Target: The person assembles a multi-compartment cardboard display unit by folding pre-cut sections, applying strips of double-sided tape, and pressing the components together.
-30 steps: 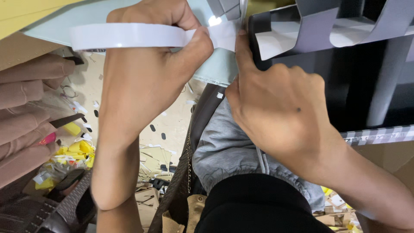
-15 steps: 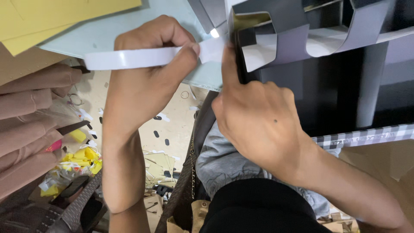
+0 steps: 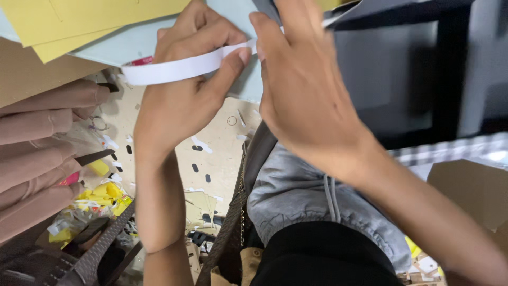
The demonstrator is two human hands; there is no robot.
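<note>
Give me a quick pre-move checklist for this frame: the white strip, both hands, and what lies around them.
1. Left hand grips the white strip: ok, thumb and fingers pinch it near its right end.
2. Right hand on the strip: cannot tell, its fingertips reach up beside the left thumb but the contact point is hidden.
3. Strip free of kinks: ok along the visible stretch, which curves smoothly out to the left.
4. Far end of the strip: cannot tell, it runs behind the right hand.
5. Pale blue sheet behind the strip: ok, lying flat under the yellow sheets.
6. Surface below tidy: not ok, paper scraps are scattered there.
</note>
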